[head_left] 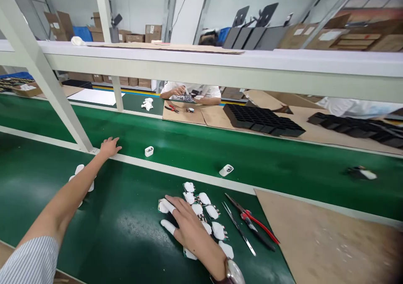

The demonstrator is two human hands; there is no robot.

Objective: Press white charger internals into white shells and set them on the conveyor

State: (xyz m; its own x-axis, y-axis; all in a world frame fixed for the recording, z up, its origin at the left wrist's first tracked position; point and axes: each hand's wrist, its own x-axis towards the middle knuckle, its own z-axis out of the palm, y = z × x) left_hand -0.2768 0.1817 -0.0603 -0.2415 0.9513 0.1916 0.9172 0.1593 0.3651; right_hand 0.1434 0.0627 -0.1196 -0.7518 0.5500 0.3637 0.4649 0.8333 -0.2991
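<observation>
My left hand (pixel 109 148) reaches out to the near rail of the green belt, with its fingers apart and no held object visible. My right hand (pixel 190 225) lies over a cluster of small white padded circuit boards (pixel 218 230) on the green bench. White finger cots cover its thumb and index finger, which are spread. The index fingertip rests at or just above a white padded board (pixel 162 206) at the cluster's left side. Some boards are partly hidden under this hand. Tweezers (pixel 239 229) and red-handled long-nose pliers (pixel 252 222) lie right of the cluster.
On the belt (pixel 182 149) sit a white oval housing (pixel 149 151), another white housing (pixel 226 170) and a blurred dark-and-white item (pixel 362 173). White pieces (pixel 79 169) lie beneath my left forearm. A slanted post (pixel 59 78) stands at left. A person (pixel 192 93) works opposite, beside black trays (pixel 262 120).
</observation>
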